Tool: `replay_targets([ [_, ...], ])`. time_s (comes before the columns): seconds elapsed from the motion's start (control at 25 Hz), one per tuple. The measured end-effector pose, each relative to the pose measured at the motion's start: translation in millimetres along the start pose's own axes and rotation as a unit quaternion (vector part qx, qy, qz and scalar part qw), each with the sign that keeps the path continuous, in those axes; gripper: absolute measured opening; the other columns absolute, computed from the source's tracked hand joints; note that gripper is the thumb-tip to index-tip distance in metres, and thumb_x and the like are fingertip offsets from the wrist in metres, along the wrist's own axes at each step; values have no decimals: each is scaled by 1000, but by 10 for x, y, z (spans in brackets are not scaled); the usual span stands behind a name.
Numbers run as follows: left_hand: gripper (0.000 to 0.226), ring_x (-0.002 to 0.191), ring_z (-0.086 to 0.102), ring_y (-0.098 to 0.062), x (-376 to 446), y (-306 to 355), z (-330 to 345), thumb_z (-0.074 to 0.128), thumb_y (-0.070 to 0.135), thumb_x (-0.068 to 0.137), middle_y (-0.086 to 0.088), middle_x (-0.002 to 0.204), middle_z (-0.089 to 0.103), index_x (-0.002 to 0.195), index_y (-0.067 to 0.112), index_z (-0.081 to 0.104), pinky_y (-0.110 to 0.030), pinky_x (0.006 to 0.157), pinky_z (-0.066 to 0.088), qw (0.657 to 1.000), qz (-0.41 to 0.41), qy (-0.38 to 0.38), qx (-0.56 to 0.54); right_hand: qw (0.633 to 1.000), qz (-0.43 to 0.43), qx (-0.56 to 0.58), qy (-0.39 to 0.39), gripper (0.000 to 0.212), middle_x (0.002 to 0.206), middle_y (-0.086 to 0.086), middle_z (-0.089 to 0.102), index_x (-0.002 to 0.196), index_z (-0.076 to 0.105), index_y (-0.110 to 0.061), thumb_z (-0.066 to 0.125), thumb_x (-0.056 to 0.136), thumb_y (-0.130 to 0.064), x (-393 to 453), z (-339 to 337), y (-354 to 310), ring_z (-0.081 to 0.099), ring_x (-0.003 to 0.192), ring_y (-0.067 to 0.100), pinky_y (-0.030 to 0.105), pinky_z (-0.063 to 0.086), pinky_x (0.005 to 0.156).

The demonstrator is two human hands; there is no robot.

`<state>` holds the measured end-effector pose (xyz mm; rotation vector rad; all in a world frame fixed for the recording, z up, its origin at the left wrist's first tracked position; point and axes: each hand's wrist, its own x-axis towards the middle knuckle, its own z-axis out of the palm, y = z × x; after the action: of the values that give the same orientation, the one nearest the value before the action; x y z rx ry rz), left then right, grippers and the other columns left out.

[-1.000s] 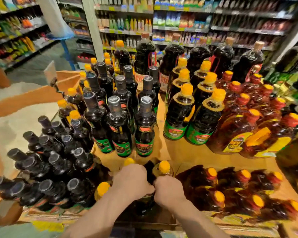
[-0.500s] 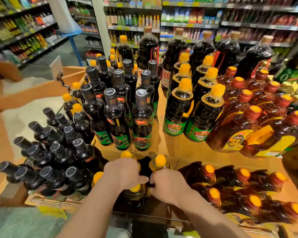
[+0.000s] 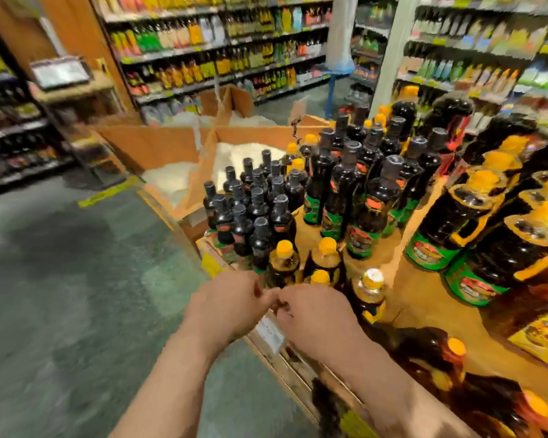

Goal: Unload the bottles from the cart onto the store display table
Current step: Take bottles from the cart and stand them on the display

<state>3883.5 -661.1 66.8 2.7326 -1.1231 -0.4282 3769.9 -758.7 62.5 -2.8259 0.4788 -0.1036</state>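
Small dark bottles with yellow caps (image 3: pixel 326 258) stand in a cluster at the near left corner of the wooden display table (image 3: pixel 431 298). My left hand (image 3: pixel 231 303) and my right hand (image 3: pixel 314 314) hover side by side just in front of that cluster, at the table's edge. Their fingertips almost meet. Both hands have loosely curled fingers and I see nothing held in either. Another yellow-capped bottle (image 3: pixel 371 289) stands just right of my right hand. The cart is out of view.
Black-capped sauce bottles (image 3: pixel 253 210) fill the table's left corner, with taller green-labelled ones (image 3: pixel 361 222) behind and big jugs (image 3: pixel 475 222) at right. A cardboard bin of white grains (image 3: pixel 184 175) adjoins the table. Grey floor (image 3: pixel 76 279) lies to the left, shelves beyond.
My view has swung left toward the aisle. Both hands have come off the yellow-capped bottles they were holding and drawn back to the table's edge.
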Motion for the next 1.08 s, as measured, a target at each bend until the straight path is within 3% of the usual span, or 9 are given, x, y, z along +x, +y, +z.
replay_targets([
  [0.2, 43, 102, 64, -28, -965, -864, -87, 48, 62, 89, -6, 101, 70, 93, 23, 65, -33, 75, 51, 982, -178, 67, -17, 983, -181, -18, -33, 26, 106, 5, 65, 107, 61, -24, 41, 93, -34, 110, 271, -1027, 60, 103, 29, 36, 46, 79],
  [0.36, 44, 102, 64, -27, -2058, -1495, -17, 45, 60, 92, -6, 100, 69, 95, 21, 66, -32, 72, 48, 943, -312, 108, -44, 936, -349, 33, -22, 25, 87, 5, 70, 88, 68, -21, 45, 87, -31, -152, 571, -2036, 66, 86, 29, 32, 47, 64],
  [0.48, 43, 103, 64, -29, -2971, -1795, 132, 43, 57, 95, -8, 103, 69, 96, 20, 65, -32, 71, 46, 912, -392, 108, -59, 906, -415, -10, -82, 28, 99, 6, 69, 95, 65, -18, 41, 94, -32, -578, 848, -2812, 63, 98, 31, 31, 41, 66],
  [0.56, 44, 105, 63, -31, -3680, -2006, 295, 40, 54, 97, -11, 105, 69, 99, 17, 65, -36, 77, 49, 887, -444, 111, -58, 878, -465, -8, -109, 31, 102, 6, 68, 97, 64, -17, 39, 96, -34, -985, 1032, -3356, 62, 101, 31, 34, 45, 69],
  [0.8, 31, 96, 66, -35, -5549, -2213, 923, 38, 36, 100, -11, 100, 68, 103, 14, 60, -41, 72, 52, 786, -602, 128, -65, 762, -624, -11, -171, 24, 97, 9, 68, 94, 64, -16, 46, 87, -30, -2376, 1646, -4692, 62, 96, 34, 38, 47, 67],
  [0.92, 25, 100, 65, -35, -6262, -2270, 1250, 40, 30, 99, -11, 103, 67, 103, 14, 59, -41, 75, 51, 733, -663, 116, -100, 696, -686, -28, -209, 21, 99, 8, 67, 94, 64, -15, 47, 86, -25, -3002, 1908, -5201, 61, 98, 34, 35, 39, 64],
  [1.08, 31, 102, 65, -35, -6935, -2541, 1579, 41, 37, 97, -12, 108, 68, 106, 16, 61, -39, 77, 51, 641, -744, 133, -131, 657, -701, 15, -275, 26, 88, 3, 69, 88, 67, -19, 45, 89, -34, -3429, 2359, -5811, 64, 89, 27, 33, 46, 67],
])
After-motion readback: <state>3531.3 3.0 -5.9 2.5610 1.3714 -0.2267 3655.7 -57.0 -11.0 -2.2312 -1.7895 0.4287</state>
